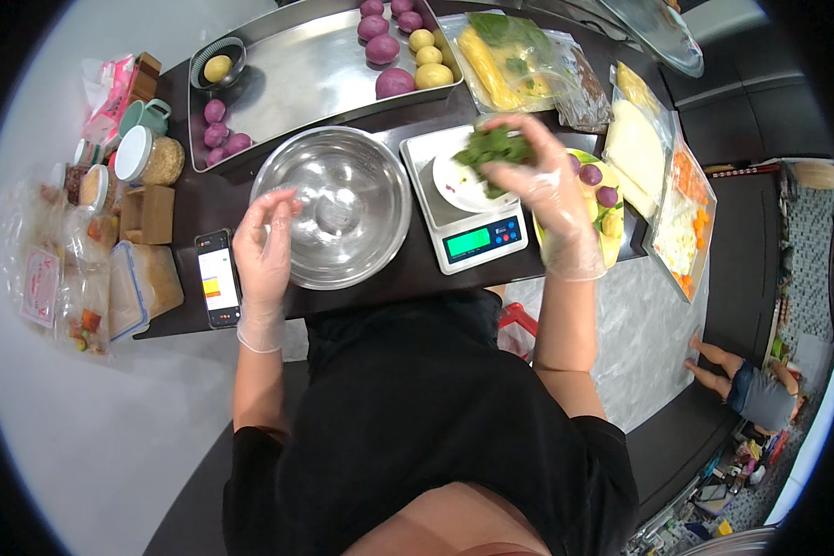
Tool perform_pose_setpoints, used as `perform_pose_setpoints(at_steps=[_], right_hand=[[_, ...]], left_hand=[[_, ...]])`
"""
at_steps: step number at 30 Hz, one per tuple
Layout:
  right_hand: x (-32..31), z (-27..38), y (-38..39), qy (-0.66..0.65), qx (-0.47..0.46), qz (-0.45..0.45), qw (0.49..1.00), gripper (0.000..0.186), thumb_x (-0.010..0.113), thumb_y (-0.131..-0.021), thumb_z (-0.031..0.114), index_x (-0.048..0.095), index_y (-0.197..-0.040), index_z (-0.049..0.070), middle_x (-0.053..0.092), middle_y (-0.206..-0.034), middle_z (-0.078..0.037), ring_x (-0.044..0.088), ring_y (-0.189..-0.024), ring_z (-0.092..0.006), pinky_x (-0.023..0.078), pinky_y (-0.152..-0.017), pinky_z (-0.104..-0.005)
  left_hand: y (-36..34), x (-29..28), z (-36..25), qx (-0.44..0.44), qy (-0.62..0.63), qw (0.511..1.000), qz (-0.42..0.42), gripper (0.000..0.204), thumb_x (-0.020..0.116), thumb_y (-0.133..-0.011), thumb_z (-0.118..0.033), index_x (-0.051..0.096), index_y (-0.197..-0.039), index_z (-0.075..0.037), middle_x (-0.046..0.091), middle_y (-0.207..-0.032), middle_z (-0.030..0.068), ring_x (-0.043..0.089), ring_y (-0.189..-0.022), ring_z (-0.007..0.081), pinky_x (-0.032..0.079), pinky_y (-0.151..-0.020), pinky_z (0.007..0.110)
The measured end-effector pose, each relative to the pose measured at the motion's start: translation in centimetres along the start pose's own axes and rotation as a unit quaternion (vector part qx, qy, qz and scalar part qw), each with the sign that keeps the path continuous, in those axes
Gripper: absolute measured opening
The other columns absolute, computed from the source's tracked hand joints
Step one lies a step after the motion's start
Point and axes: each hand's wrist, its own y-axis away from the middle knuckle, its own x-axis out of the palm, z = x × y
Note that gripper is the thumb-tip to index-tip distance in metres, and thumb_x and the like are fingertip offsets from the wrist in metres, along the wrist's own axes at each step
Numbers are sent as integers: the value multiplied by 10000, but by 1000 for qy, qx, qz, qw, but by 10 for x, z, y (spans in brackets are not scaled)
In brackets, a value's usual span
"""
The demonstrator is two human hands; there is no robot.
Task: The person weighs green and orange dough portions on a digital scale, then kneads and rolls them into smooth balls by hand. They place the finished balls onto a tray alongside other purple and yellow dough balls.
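My right hand, in a clear plastic glove, grips a dark green, leafy-looking clump. The clump hangs over a small white plate, which rests on a digital kitchen scale with a lit green display. Also gloved, my left hand is at the left rim of a shiny steel mixing bowl. Its fingers are loosely bent and apart, with nothing seen in them. Partly behind my right hand lies a yellow plate with purple and yellow balls.
A metal tray at the back holds purple and yellow balls and a small dark bowl. Bagged food and a tray of orange and white pieces lie right. Jars and a phone are left. Another person is far right.
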Motion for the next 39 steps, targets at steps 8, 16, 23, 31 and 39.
perform_pose_setpoints(at_steps=[8, 16, 23, 31, 39], right_hand=[[102, -4, -5, 221, -307, 62, 924, 687, 821, -706, 262, 575, -1322, 85, 606, -1269, -133, 559, -1199, -294, 444, -1022, -408], [134, -18, -19, 177, -503, -104, 840, 227, 819, -701, 189, 682, -841, 75, 680, -811, -56, 677, -731, -248, 544, -627, -344], [145, -8, -16, 195, -446, -46, 872, 229, 721, -800, 155, 709, -1000, 46, 703, -1001, -125, 671, -935, -294, 516, -850, -394], [159, -10, 0, 189, -448, 16, 874, 251, 669, -811, 79, 706, -1057, 43, 658, -1210, -123, 611, -1131, -326, 471, -985, -420], [134, -4, -18, 158, -486, 19, 859, 232, 758, -733, 98, 709, -957, 60, 687, -1052, -97, 663, -987, -288, 518, -880, -404]], left_hand=[[-17, 67, -46, -342, 456, 819, 61, 495, 468, -1033, -442, 523, -1331, -51, 632, -1223, 114, 632, -1100, 215, 555, -882, 343], [-4, 59, -38, -331, 677, 646, 122, 372, 396, -1059, -391, 568, -1224, -104, 629, -1167, 62, 620, -1092, 213, 526, -937, 401], [-13, 75, -44, -321, 569, 757, 10, 363, 417, -1053, -333, 511, -1303, -88, 583, -1253, 92, 573, -1165, 201, 463, -1024, 376], [-24, 76, 1, -136, 733, 650, 148, 502, 346, -1057, -333, 359, -1472, -50, 442, -1470, 185, 362, -1422, 308, 288, -1184, 438], [-31, 74, -26, -276, 715, 628, 134, 509, 389, -1038, -440, 499, -1330, -39, 550, -1335, 158, 476, -1310, 267, 379, -1117, 440]])
